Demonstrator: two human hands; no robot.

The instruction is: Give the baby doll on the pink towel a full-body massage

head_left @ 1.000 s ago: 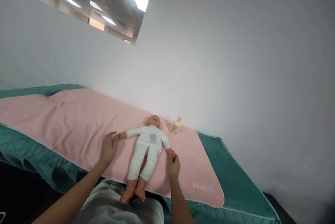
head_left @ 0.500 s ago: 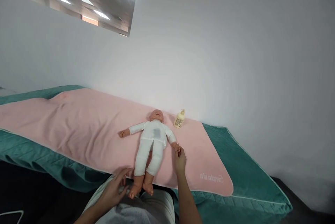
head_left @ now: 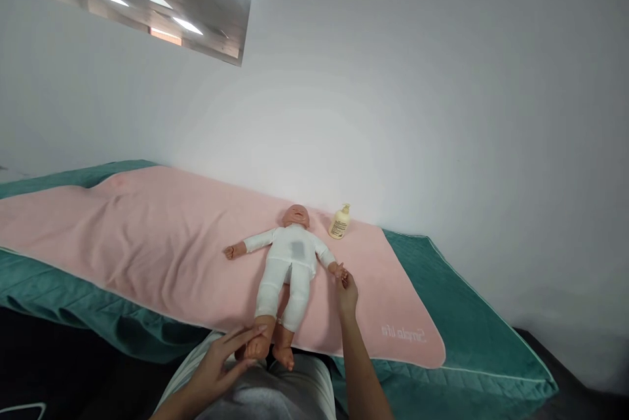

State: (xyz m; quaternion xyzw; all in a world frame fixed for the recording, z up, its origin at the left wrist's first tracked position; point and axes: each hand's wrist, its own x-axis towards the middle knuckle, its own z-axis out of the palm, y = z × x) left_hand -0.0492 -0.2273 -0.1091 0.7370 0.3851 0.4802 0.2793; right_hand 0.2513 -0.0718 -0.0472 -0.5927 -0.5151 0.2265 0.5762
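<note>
A baby doll (head_left: pixel 289 286) in a white suit lies on its back on a pink blanket (head_left: pixel 162 236), its head toward the wall and its bare feet toward me. My right hand (head_left: pixel 348 295) pinches the doll's hand on the right side between thumb and fingers. At the near edge, my left hand (head_left: pixel 223 361) reaches its stretched fingers across the doll's foot on the left; the thumb stays apart, below that foot. Beyond the doll's shoulder stands a cream pump bottle (head_left: pixel 339 222), touched by neither hand.
The blanket covers part of a green quilted bedspread (head_left: pixel 457 308), which hangs over the near edge. A pale wall (head_left: pixel 393 92) rises directly behind the bed, with an opening at the upper left showing ceiling lights. My lap is against the near edge.
My left hand has moved right, from beside the doll's foot to over it. My right hand keeps its pinch on the doll's hand, shifted slightly to the right in view.
</note>
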